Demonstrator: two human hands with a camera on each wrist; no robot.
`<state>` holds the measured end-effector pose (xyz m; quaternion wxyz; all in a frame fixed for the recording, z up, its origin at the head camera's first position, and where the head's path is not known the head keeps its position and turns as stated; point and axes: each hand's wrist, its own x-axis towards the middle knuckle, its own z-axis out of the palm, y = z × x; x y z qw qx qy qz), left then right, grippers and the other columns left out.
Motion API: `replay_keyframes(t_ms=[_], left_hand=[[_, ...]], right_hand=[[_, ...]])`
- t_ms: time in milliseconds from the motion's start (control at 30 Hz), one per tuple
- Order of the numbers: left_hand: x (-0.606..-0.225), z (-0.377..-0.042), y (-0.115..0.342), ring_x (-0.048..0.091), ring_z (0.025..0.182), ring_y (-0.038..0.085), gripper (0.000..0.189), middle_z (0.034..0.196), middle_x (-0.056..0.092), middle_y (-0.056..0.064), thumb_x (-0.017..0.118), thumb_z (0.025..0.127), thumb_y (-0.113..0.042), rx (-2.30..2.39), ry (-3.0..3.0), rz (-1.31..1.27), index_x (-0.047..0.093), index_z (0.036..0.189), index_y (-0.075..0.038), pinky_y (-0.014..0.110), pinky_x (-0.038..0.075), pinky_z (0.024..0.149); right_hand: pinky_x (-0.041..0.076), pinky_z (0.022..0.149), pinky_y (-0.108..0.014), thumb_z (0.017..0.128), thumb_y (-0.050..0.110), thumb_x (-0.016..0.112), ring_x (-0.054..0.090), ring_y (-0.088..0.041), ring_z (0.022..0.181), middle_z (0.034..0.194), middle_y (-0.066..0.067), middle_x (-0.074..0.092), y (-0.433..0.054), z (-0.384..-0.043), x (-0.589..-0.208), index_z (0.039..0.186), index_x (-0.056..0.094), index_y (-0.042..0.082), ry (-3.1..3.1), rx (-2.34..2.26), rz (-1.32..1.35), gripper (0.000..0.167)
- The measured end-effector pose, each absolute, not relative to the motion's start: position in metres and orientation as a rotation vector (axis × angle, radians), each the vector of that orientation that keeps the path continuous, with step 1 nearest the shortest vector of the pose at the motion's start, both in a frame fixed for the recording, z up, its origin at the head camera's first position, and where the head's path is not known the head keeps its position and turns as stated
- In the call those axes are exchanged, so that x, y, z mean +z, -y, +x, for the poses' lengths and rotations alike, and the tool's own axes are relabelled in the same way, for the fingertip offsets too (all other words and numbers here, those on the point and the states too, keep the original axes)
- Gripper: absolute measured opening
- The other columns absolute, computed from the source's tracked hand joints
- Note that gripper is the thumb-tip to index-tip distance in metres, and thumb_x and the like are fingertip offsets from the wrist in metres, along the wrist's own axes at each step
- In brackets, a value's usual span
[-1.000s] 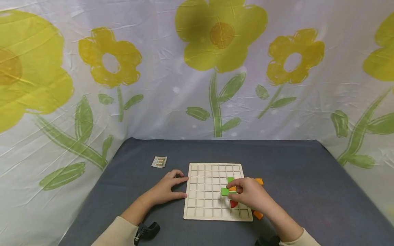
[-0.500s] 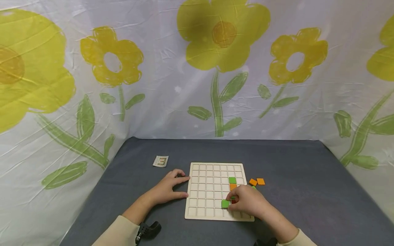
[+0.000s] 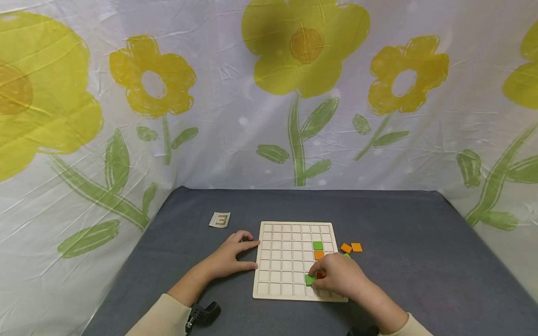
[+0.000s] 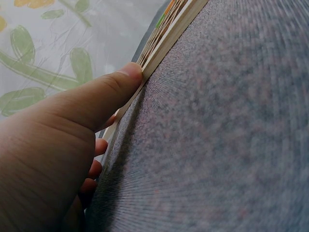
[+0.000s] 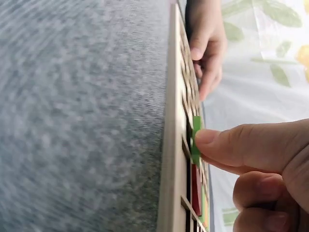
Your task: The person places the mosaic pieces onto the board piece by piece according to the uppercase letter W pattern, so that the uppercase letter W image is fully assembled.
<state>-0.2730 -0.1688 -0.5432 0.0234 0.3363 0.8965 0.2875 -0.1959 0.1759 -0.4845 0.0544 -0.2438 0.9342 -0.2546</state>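
A wooden grid board (image 3: 281, 266) lies on the dark cloth. My right hand (image 3: 342, 275) pinches a green square tile (image 3: 309, 280) between thumb and fingers, low over the near right part of the grid. In the right wrist view that green tile (image 5: 196, 140) is slightly tilted at the cells, beside a red tile (image 5: 196, 191) set in the board. Farther up the grid sit another green tile (image 3: 317, 245) and an orange tile (image 3: 319, 255). My left hand (image 3: 229, 255) rests at the board's left edge, its thumb (image 4: 113, 87) touching the rim, fingers relaxed.
Two loose orange tiles (image 3: 356, 247) lie right of the board, with part of a green one (image 3: 346, 255) showing near my right hand. A small pattern card (image 3: 220, 220) lies at the back left. A flowered curtain (image 3: 222, 140) stands behind the table.
My right hand has moved the green tile toward the near side of the board, beside the red tile, then slightly right. My left hand stays at the board's edge.
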Motion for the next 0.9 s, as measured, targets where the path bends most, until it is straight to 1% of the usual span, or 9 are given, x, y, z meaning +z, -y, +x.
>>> replay_keyframes(t_ms=[167, 267, 467, 600, 733, 833, 900], left_hand=[[-0.543, -0.273, 0.169, 0.043, 0.126, 0.023, 0.072, 0.139, 0.047, 0.003, 0.076, 0.089, -0.054, 0.892, -2.772, 1.041, 0.060, 0.147, -0.015, 0.051, 0.040, 0.103], [-0.542, -0.273, 0.169, 0.043, 0.126, 0.023, 0.071, 0.139, 0.047, 0.003, 0.076, 0.089, -0.054, 0.891, -2.771, 1.044, 0.060, 0.147, -0.015, 0.051, 0.040, 0.103], [-0.542, -0.273, 0.169, 0.043, 0.127, 0.023, 0.072, 0.139, 0.047, 0.003, 0.076, 0.090, -0.053, 0.889, -2.771, 1.051, 0.059, 0.148, -0.014, 0.051, 0.040, 0.102], [-0.542, -0.272, 0.169, 0.043, 0.126, 0.023, 0.072, 0.139, 0.047, 0.003, 0.076, 0.090, -0.053, 0.887, -2.771, 1.048, 0.059, 0.148, -0.014, 0.051, 0.040, 0.102], [-0.543, -0.273, 0.169, 0.043, 0.126, 0.023, 0.072, 0.139, 0.047, 0.003, 0.076, 0.090, -0.053, 0.883, -2.772, 1.046, 0.059, 0.148, -0.014, 0.050, 0.040, 0.102], [-0.544, -0.273, 0.169, 0.043, 0.126, 0.023, 0.072, 0.139, 0.047, 0.002, 0.076, 0.090, -0.054, 0.886, -2.774, 1.046, 0.059, 0.148, -0.015, 0.050, 0.040, 0.102], [-0.545, -0.273, 0.169, 0.043, 0.126, 0.023, 0.072, 0.139, 0.047, 0.002, 0.076, 0.090, -0.054, 0.888, -2.774, 1.045, 0.059, 0.148, -0.015, 0.050, 0.040, 0.102]], right_hand=[[0.041, 0.056, -0.027, 0.078, 0.018, 0.088, 0.047, -0.002, 0.062, 0.069, 0.020, 0.061, -0.171, -0.194, -0.488, 0.093, 0.084, 0.019, -2.913, -0.723, -0.691, 0.015], [0.042, 0.056, -0.028, 0.078, 0.020, 0.089, 0.048, -0.003, 0.063, 0.071, 0.018, 0.064, -0.170, -0.193, -0.490, 0.092, 0.083, 0.021, -2.944, -0.705, -0.653, 0.015], [0.044, 0.058, -0.030, 0.076, 0.020, 0.089, 0.052, -0.003, 0.066, 0.077, 0.014, 0.069, -0.169, -0.193, -0.489, 0.089, 0.083, 0.022, -2.966, -0.671, -0.637, 0.014], [0.045, 0.060, -0.031, 0.077, 0.021, 0.089, 0.052, -0.003, 0.069, 0.080, 0.015, 0.070, -0.171, -0.193, -0.488, 0.089, 0.083, 0.023, -2.953, -0.657, -0.651, 0.014], [0.042, 0.056, -0.030, 0.078, 0.023, 0.089, 0.049, -0.003, 0.064, 0.071, 0.018, 0.063, -0.174, -0.195, -0.486, 0.091, 0.082, 0.023, -2.939, -0.673, -0.663, 0.014], [0.035, 0.051, -0.027, 0.082, 0.024, 0.086, 0.044, -0.003, 0.056, 0.060, 0.016, 0.052, -0.178, -0.197, -0.483, 0.093, 0.080, 0.022, -2.934, -0.725, -0.646, 0.013], [0.030, 0.049, -0.025, 0.084, 0.024, 0.085, 0.038, -0.003, 0.051, 0.057, 0.014, 0.047, -0.181, -0.199, -0.481, 0.094, 0.080, 0.022, -2.936, -0.772, -0.626, 0.011]])
